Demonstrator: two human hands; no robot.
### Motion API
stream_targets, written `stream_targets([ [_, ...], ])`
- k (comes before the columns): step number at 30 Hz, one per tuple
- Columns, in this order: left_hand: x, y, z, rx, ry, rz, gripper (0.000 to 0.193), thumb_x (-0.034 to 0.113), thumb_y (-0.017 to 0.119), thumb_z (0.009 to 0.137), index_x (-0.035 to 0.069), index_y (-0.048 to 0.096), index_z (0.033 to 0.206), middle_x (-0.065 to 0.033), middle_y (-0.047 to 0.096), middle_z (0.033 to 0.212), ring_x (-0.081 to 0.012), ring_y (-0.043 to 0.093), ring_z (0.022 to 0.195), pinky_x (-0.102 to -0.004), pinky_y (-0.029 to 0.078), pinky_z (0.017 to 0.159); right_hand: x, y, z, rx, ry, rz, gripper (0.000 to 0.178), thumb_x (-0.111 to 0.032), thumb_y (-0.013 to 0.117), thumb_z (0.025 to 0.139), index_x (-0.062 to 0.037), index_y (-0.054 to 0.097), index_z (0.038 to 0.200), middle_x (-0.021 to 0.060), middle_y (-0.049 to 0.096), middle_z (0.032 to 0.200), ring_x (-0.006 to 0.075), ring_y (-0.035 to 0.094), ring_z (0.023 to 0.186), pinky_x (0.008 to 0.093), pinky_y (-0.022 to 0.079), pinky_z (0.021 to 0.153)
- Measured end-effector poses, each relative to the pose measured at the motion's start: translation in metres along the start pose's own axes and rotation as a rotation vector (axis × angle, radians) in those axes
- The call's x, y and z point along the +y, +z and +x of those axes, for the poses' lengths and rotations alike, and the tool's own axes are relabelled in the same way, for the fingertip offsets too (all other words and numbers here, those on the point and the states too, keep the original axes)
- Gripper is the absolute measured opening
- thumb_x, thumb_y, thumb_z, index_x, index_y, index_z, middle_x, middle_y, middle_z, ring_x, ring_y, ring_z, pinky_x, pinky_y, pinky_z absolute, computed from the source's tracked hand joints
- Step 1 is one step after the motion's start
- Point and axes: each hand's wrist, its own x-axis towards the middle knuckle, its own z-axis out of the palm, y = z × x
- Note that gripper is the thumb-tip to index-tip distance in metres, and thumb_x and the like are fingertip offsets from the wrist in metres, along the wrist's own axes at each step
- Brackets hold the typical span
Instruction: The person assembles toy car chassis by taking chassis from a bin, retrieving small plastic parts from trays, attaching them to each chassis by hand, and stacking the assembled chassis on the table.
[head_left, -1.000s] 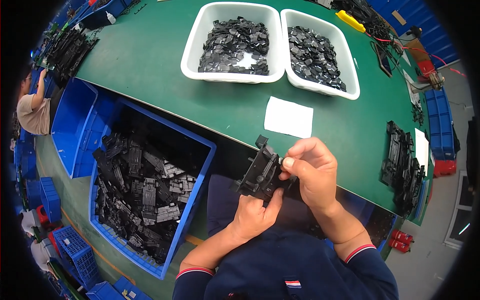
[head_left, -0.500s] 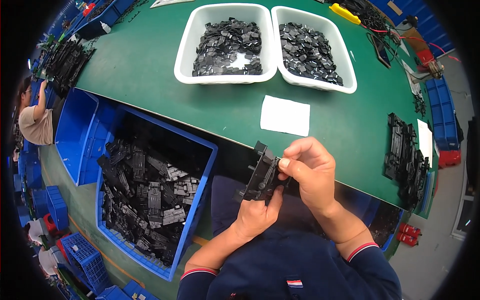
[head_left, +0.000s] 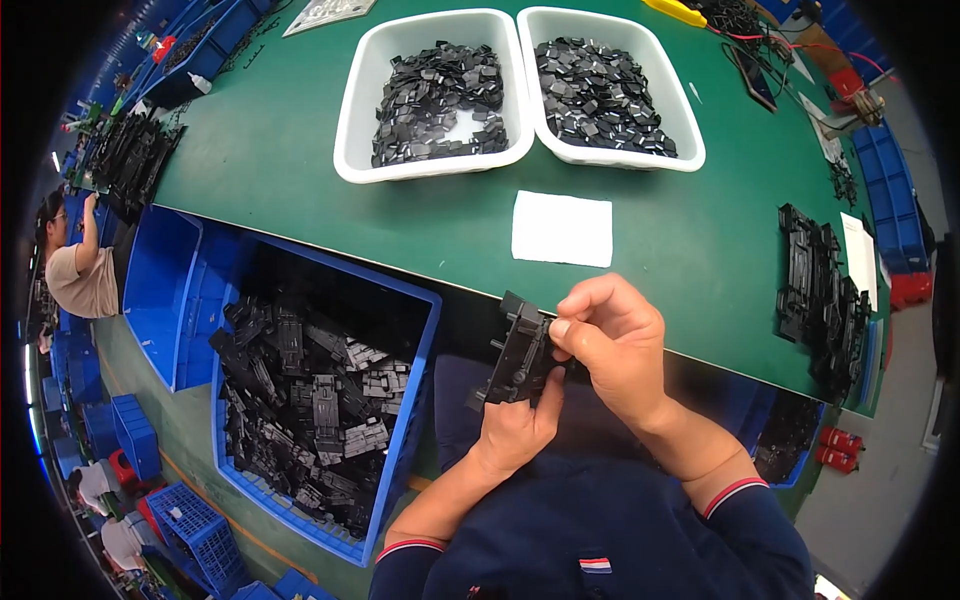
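Observation:
A long black moulded plastic part (head_left: pixel 519 352), with raised ribs and pegs along it, is held tilted just off the table's front edge. My left hand (head_left: pixel 512 436) is closed around its lower end, the thumb lying along the right side. At the part's upper right edge, my right hand (head_left: pixel 622 352) pinches with thumb and forefinger. Whatever sits between those fingertips is hidden. A white sheet (head_left: pixel 562 230) lies on the table beyond my hands. Past it stand a left white tub (head_left: pixel 346 140) and a right white tub (head_left: pixel 692 125), both holding small black plastic pieces.
Below the green table's (head_left: pixel 300 215) front edge at left, a blue crate (head_left: pixel 428 350) holds many black moulded parts. More such parts form a row (head_left: pixel 815 290) at the table's right end. A black heap (head_left: pixel 130 160) lies at far left, near a seated person (head_left: pixel 80 265).
My view has shifted slightly, moving the tubs and sheet a little leftward in the picture. Both hands keep about the same hold on the black part, the right still pinching at its upper edge.

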Motion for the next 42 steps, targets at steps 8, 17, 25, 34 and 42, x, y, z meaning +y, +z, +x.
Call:
stream_targets([
  [8, -0.0003, 0.0022, 0.0008, 0.023, 0.071, 0.089, 0.030, -0.001, 0.061, 0.085, -0.002, 0.057, 0.115, -0.0148, 0.064, 0.100, -0.0294, 0.064, 0.087, -0.0343, 0.050, 0.074, 0.0009, -0.0029, -0.0008, -0.017, 0.011, 0.009, 0.011, 0.006, 0.059, 0.082, -0.0015, 0.058, 0.090, -0.0001, 0.059, 0.076, 0.0038, 0.054, 0.066, 0.0200, 0.045, 0.058],
  [17, -0.0027, 0.0017, -0.0017, -0.002, 0.032, 0.045, 0.029, 0.000, 0.061, 0.086, -0.003, 0.057, 0.115, -0.0156, 0.064, 0.101, -0.0302, 0.065, 0.087, -0.0337, 0.051, 0.074, 0.0033, -0.0029, -0.0023, -0.043, -0.043, -0.034, 0.009, 0.005, 0.059, 0.083, -0.0019, 0.058, 0.090, -0.0018, 0.059, 0.080, 0.0022, 0.055, 0.071, 0.0190, 0.046, 0.063],
  [25, -0.0054, 0.0024, -0.0047, 0.006, 0.006, -0.011, 0.028, -0.001, 0.059, 0.087, -0.001, 0.058, 0.114, -0.0150, 0.064, 0.101, -0.0289, 0.064, 0.091, -0.0349, 0.050, 0.077, 0.0030, -0.0014, -0.0008, -0.097, -0.074, -0.039, 0.009, 0.005, 0.059, 0.084, -0.0018, 0.058, 0.090, -0.0021, 0.060, 0.080, 0.0013, 0.055, 0.072, 0.0184, 0.046, 0.063],
  [34, -0.0037, 0.0000, -0.0025, 0.035, -0.060, -0.069, 0.027, 0.000, 0.058, 0.087, 0.000, 0.058, 0.114, -0.0127, 0.063, 0.101, -0.0268, 0.063, 0.091, -0.0342, 0.050, 0.078, 0.0050, -0.0010, 0.0003, -0.110, -0.026, -0.030, 0.010, 0.006, 0.059, 0.084, -0.0012, 0.058, 0.091, -0.0014, 0.059, 0.081, 0.0015, 0.054, 0.071, 0.0182, 0.045, 0.062],
  [42, -0.0051, -0.0031, -0.0040, 0.032, -0.064, -0.074, 0.026, 0.000, 0.058, 0.087, 0.000, 0.058, 0.113, -0.0123, 0.063, 0.101, -0.0255, 0.062, 0.092, -0.0339, 0.050, 0.080, 0.0053, 0.0053, 0.0013, -0.092, -0.001, -0.013, 0.012, 0.007, 0.061, 0.082, -0.0014, 0.057, 0.089, 0.0023, 0.060, 0.080, 0.0072, 0.057, 0.067, 0.0215, 0.048, 0.060],
])
